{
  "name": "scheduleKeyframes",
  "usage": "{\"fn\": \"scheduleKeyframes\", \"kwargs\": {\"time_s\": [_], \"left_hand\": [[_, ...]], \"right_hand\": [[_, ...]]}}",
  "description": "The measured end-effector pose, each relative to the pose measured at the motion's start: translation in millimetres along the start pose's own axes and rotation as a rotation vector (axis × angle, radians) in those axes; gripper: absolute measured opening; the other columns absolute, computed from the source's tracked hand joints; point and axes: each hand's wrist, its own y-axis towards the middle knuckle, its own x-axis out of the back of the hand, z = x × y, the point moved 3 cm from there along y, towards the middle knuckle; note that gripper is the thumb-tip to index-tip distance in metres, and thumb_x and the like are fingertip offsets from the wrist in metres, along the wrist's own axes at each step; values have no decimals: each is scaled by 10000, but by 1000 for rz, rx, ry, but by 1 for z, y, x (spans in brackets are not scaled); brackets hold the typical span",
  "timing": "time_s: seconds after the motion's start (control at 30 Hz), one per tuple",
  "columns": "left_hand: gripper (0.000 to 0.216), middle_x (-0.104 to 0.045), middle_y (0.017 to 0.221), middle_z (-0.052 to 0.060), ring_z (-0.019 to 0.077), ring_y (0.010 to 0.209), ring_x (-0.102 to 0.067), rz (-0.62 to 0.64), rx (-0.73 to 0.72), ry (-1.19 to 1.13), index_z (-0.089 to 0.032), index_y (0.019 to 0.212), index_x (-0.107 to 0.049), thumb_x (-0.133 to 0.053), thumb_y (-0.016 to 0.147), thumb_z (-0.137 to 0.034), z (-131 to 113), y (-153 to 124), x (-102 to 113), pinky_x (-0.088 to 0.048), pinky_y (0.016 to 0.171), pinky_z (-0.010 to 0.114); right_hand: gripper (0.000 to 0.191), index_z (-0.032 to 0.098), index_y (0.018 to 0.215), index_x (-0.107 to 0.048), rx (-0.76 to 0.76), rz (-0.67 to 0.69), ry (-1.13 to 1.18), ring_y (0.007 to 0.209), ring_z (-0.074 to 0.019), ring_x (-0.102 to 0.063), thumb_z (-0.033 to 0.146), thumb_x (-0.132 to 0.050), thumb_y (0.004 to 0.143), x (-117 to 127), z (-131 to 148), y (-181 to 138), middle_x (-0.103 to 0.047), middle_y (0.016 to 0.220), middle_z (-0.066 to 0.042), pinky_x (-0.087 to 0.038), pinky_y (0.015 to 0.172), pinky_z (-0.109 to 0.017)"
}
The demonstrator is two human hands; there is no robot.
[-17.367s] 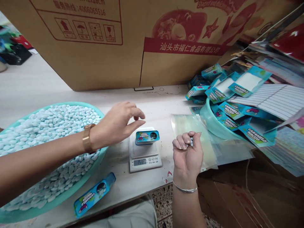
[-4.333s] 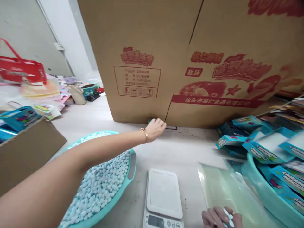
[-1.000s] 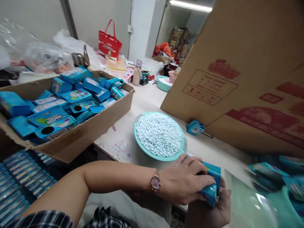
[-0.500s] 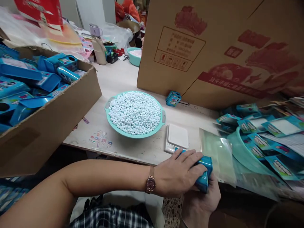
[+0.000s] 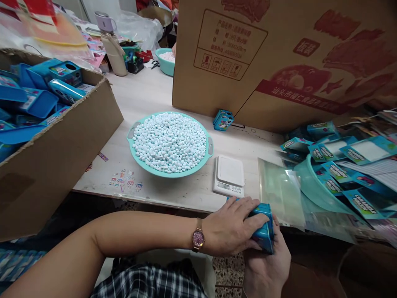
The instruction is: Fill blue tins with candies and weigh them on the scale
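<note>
A shiny blue tin (image 5: 264, 225) is held between my two hands, just off the table's front edge. My left hand (image 5: 232, 223), with a watch at its wrist, lies over the tin with fingers closed round its top and side. From below and the right, my right hand (image 5: 273, 256) clasps the same tin; most of its fingers are hidden behind it. Directly beyond the tin sits a small white digital scale (image 5: 230, 174). To the scale's left stands a turquoise bowl (image 5: 169, 171) heaped with small pale blue candies (image 5: 170, 142).
An open carton (image 5: 93, 111) of blue tins stands at left. A large cardboard box (image 5: 229, 91) rises behind, with small blue packs (image 5: 223, 120) at its foot. At right are clear plastic bags (image 5: 279, 190) and a turquoise basin (image 5: 305, 178) with printed blue card sleeves (image 5: 362, 205).
My view has shifted slightly, so the table items sit further left and higher. Both hands keep hold of the tin; the scale's display now shows clear of my left fingers.
</note>
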Motion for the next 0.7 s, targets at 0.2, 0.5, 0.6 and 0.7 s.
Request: {"fn": "scheduleKeyframes", "kwargs": {"time_s": [0.2,0.5,0.6,0.7], "left_hand": [[512,-354,1461,227,336,1335,-358,25,-15,53,-107,1364,-387,-361,962,-424,1,-1,-3,-361,1053,490],[517,-393,1429,205,302,1291,-394,-2,-38,41,-128,1342,-431,-343,959,-463,3,3,1,-383,1029,435],[519,-386,1430,203,305,1286,-393,-4,-41,53,-125,1345,-428,-317,966,-461,4,3,1,-378,1033,430],[527,-377,1436,204,314,1289,-392,4,-39,73,-129,1363,-404,-296,969,-462,5,3,0,-381,1027,431]], "right_hand": [[255,263,1080,-617,-14,-8,-4,910,-140,-659,348,-613,839,0,-1,-3,-691,1002,24,-545,789,-291],[205,275,1041,-634,-8,-54,0,889,-134,-663,336,-597,849,-3,4,-4,-691,974,36,-550,782,-290],[220,266,1046,-640,-30,-89,31,878,-134,-666,329,-614,836,-6,4,-5,-692,969,26,-550,776,-286],[252,267,1069,-635,-66,-108,43,893,-131,-664,347,-621,830,-9,4,-7,-691,984,24,-544,791,-283]]}}
